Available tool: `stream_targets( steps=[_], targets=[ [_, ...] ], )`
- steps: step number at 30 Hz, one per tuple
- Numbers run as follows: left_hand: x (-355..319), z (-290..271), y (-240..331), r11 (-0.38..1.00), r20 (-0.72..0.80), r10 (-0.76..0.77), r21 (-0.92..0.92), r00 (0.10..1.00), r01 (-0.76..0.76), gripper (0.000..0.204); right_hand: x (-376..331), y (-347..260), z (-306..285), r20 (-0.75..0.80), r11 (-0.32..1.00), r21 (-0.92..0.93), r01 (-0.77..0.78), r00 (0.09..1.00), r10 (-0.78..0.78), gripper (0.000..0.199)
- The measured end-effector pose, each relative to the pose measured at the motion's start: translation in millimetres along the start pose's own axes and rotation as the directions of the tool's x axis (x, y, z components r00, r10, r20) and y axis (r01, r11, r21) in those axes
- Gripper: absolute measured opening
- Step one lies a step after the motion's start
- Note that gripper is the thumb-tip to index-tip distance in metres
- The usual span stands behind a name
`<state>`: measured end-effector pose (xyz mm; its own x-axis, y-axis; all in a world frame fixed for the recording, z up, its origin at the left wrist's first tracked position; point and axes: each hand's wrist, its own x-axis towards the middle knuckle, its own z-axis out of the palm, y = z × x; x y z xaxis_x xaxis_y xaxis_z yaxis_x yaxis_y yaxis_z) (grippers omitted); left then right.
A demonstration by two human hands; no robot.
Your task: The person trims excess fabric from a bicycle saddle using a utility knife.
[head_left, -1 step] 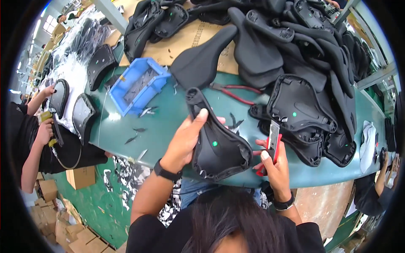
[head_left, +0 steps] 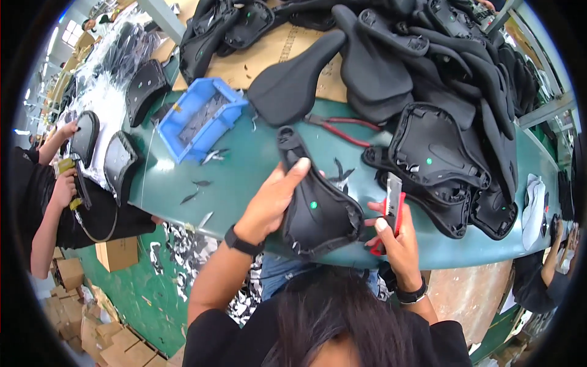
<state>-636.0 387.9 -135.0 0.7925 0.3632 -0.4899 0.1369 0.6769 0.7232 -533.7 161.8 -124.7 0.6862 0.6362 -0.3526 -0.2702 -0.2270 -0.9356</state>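
Observation:
My left hand [head_left: 274, 194] grips a black bicycle saddle [head_left: 323, 221], its hollow underside with a green dot turned up and its narrow nose pointing away from me. The thumb presses on the inside near the nose; the other fingers are mostly hidden beneath. In my right hand [head_left: 396, 235] is a red utility knife [head_left: 394, 214] with its blade out and pointing away from me. The blade is apart from the saddle, to its right. Just beyond the saddle, dark trimmed scraps [head_left: 341, 174] lie on the green table [head_left: 244, 165].
Red-handled pliers [head_left: 345, 129] lie beyond the saddle. A blue bin [head_left: 189, 147] with dark scraps stands to the left. Piled saddles [head_left: 440, 147] crowd the right and back, partly on cardboard [head_left: 244, 67]. At far left another person's hand [head_left: 64, 188] holds a yellow tool.
The saddle has shifted slightly to the right and tilted a little in my left hand. My right hand and the knife have moved only slightly to the left.

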Motion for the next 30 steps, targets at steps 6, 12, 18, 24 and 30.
stream_targets(
  steps=[6,12,18,24,30],
  targets=[
    [-36,-12,9,0.457,-0.048,0.509,0.861,0.86,-0.223,0.054,-21,27,-1,0.051,0.981,-0.171,-0.097,0.993,0.107,0.04],
    [-77,-16,-59,0.367,-0.153,0.629,0.923,0.762,-0.117,0.057,-19,15,23,0.196,0.975,-0.22,-0.041,0.977,0.085,0.039],
    [-48,-52,36,0.372,0.439,0.178,0.798,0.88,-0.474,0.034,-30,10,-7,-0.041,0.945,-0.258,0.201,0.975,-0.219,0.033],
    [-6,-21,34,-0.213,0.607,0.348,0.793,0.714,-0.571,0.034,-21,12,-3,0.049,0.916,-0.393,0.076,0.997,-0.062,0.045],
    [-40,-42,-10,-0.222,0.477,0.278,0.876,0.834,-0.428,0.068,-15,6,-10,0.351,0.4,-0.776,0.488,0.86,-0.37,0.057]
  ],
)
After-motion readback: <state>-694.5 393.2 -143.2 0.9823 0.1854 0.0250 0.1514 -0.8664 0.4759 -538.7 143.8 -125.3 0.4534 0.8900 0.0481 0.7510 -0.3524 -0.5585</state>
